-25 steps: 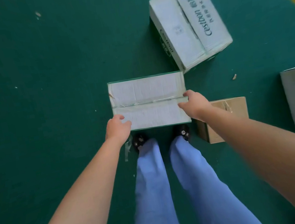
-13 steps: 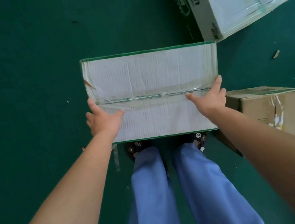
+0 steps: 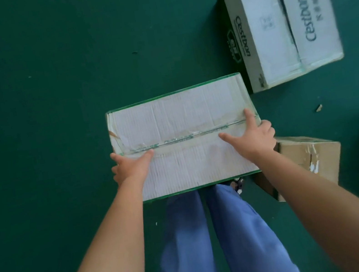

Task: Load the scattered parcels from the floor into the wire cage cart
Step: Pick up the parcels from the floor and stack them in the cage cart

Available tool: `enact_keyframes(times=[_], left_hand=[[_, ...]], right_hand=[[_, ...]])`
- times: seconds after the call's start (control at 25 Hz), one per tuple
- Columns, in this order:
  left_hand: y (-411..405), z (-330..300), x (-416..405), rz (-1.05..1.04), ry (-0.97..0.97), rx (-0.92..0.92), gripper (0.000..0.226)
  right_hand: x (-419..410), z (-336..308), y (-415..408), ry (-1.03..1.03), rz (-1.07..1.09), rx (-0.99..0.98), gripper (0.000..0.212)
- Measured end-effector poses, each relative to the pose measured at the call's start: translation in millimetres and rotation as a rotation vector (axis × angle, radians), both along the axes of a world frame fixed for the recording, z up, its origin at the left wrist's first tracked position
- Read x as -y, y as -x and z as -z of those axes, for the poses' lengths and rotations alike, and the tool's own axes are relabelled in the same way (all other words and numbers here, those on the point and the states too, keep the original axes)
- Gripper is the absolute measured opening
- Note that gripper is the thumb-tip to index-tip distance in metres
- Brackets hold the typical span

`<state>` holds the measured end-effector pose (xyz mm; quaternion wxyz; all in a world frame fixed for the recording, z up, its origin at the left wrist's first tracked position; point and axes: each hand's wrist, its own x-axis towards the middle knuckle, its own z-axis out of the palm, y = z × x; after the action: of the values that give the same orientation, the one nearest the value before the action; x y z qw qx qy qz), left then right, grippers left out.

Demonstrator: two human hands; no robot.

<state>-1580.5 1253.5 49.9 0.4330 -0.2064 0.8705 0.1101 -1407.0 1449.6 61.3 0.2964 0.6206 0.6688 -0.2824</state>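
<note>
Parcel, white corrugated carton with green edges point(image 3: 183, 135), is off the green floor point(image 3: 49, 110), above our shoes. Left hand point(image 3: 131, 166) and right hand point(image 3: 253, 137) clamp its short ends, thumbs across the taped seam. We judge it stiff, light; support underneath.

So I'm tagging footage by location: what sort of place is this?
Probably a warehouse or parcel depot: a painted green floor, several sealed cartons lying on it, like the Cestbon box, and both hands gripping another parcel.
</note>
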Motion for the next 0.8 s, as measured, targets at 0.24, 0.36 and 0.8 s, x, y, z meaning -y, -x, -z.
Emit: enact_keyframes(times=[0.24,0.36,0.8], left_hand=[[11,-170,48,-0.181,0.008,-0.125,0.112],[-1,-251,79,-0.289,0.017,-0.215,0.109],[-186,-428,202,-1.018,0.096,-0.331,0.113]], right_hand=[[14,-150,62,-0.038,-0.249,-0.114,0.092],[35,-222,76,-0.038,-0.398,-0.178,0.093],[166,-404,100,-0.054,-1.138,-0.420,0.085]])
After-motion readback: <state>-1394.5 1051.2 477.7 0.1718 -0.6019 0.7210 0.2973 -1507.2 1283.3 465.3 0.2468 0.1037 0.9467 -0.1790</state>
